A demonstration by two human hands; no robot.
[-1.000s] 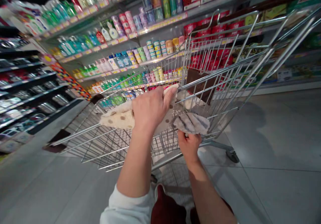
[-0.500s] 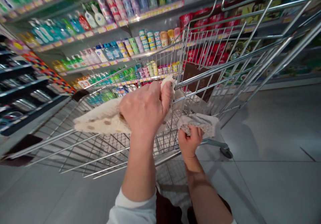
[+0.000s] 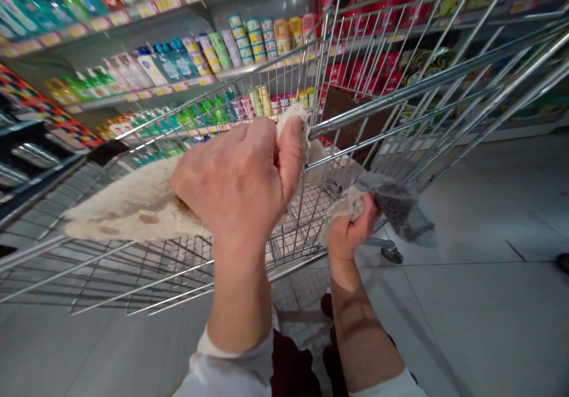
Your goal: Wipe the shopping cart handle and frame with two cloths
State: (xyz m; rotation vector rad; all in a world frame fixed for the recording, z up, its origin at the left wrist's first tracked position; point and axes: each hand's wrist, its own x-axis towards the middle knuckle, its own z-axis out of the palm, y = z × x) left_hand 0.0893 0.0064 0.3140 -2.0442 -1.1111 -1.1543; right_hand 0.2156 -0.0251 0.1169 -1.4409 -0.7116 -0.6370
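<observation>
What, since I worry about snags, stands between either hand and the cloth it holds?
Nothing visible: the left hand directly grips the spotted cloth over the cart's top rail, and the right hand directly grips the grey cloth.

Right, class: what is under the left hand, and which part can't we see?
Under the left hand is a spotted cream cloth, lying along the shopping cart rail. Cloth shows on both sides; its middle and the rail beneath are covered.

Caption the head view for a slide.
Left hand clasps spotted cloth around the cart rail; right hand holds grey cloth, with shelved bottles beyond.
</observation>
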